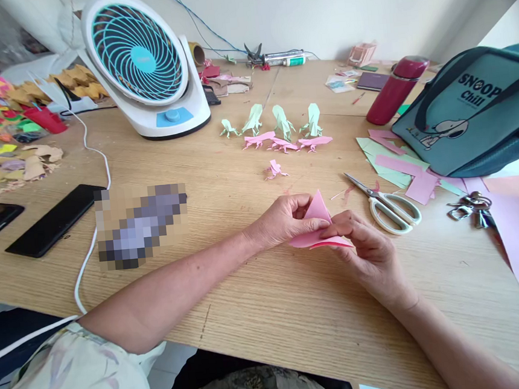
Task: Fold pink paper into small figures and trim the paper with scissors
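Both hands, left (282, 221) and right (374, 257), pinch folded pink paper (312, 232) above a wooden counter (232, 294), with scissors (385, 204) just beside the right, small paper figures (281, 126) beyond, and a fan (143, 65) farther back.

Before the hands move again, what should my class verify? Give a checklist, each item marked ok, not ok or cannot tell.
1. Left hand gripping the folded pink paper: ok.
2. Right hand gripping it too: ok.
3. Fold edges aligned: cannot tell, fingers cover part.
4. Scissors out of both hands: ok.
5. Paper scraps cleared from beside the scissors: not ok.
6. Small pink figure clear of the fingers: ok.
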`<state>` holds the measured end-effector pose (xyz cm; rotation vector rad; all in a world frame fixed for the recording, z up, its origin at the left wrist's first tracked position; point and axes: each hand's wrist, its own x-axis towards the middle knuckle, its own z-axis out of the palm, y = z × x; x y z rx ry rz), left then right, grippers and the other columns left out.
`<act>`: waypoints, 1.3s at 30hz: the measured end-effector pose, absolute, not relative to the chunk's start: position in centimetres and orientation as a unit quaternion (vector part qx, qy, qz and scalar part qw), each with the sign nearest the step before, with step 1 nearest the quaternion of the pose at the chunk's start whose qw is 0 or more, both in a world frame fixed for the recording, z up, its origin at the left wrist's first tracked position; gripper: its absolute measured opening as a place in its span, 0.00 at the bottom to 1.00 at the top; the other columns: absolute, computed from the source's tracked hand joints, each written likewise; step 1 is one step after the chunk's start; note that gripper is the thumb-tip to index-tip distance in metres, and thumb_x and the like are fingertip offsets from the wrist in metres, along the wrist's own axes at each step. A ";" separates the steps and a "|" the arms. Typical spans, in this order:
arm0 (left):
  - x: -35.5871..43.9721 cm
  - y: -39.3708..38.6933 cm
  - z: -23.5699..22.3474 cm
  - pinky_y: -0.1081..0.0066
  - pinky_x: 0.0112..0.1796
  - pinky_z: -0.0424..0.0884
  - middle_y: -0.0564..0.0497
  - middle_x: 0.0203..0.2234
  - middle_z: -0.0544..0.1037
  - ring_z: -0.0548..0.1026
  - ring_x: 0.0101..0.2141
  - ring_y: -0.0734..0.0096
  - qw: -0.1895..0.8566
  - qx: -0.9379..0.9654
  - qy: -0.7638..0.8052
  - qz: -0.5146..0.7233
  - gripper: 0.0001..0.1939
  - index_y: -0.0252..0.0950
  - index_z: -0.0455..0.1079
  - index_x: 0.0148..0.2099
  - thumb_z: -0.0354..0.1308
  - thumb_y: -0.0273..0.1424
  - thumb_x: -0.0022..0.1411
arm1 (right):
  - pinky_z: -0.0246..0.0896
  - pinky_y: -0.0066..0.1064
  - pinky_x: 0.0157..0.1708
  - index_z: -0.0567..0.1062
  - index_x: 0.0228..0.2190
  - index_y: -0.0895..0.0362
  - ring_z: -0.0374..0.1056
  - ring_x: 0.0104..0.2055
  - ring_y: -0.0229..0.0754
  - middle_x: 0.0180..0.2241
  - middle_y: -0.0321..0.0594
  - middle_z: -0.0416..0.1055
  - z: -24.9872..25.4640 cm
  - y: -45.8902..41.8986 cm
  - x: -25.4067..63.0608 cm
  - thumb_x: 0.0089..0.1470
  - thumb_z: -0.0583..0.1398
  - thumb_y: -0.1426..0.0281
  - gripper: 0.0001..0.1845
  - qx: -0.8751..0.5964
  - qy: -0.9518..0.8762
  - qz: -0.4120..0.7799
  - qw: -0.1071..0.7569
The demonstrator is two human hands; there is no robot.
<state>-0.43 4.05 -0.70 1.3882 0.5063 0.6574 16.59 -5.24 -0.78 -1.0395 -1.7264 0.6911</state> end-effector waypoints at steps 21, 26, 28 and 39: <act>-0.4 3.9 -0.9 0.72 0.36 0.69 0.49 0.36 0.76 0.75 0.34 0.72 0.632 0.644 0.226 0.368 0.19 0.37 0.64 0.50 0.62 0.41 0.61 | 0.67 0.31 0.34 0.77 0.31 0.53 0.69 0.32 0.40 0.28 0.37 0.74 -1.2 -4.4 16.7 0.57 0.64 0.59 0.11 -0.484 -0.560 0.412 0.531; -0.8 3.4 0.2 0.72 0.38 0.68 0.50 0.35 0.75 0.72 0.34 0.73 0.604 0.678 0.242 0.342 0.16 0.35 0.72 0.43 0.55 0.44 0.67 | 0.67 0.33 0.36 0.76 0.30 0.53 0.67 0.31 0.40 0.28 0.36 0.72 -1.0 -4.5 16.8 0.56 0.64 0.60 0.10 -0.481 -0.557 0.400 0.546; -0.9 3.4 0.2 0.71 0.39 0.69 0.50 0.36 0.75 0.73 0.35 0.72 0.628 0.652 0.245 0.347 0.17 0.36 0.71 0.45 0.54 0.45 0.66 | 0.67 0.33 0.37 0.77 0.31 0.53 0.67 0.32 0.40 0.28 0.36 0.72 -1.1 -4.6 17.0 0.57 0.63 0.60 0.10 -0.479 -0.552 0.411 0.544; -0.6 5.0 -1.9 0.71 0.39 0.70 0.45 0.51 0.71 0.73 0.47 0.66 0.514 0.716 0.240 0.407 0.14 0.39 0.71 0.49 0.60 0.28 0.60 | 0.66 0.32 0.32 0.73 0.30 0.52 0.65 0.30 0.39 0.28 0.35 0.68 -1.6 -4.4 17.5 0.56 0.63 0.60 0.09 -0.445 -0.437 0.513 0.591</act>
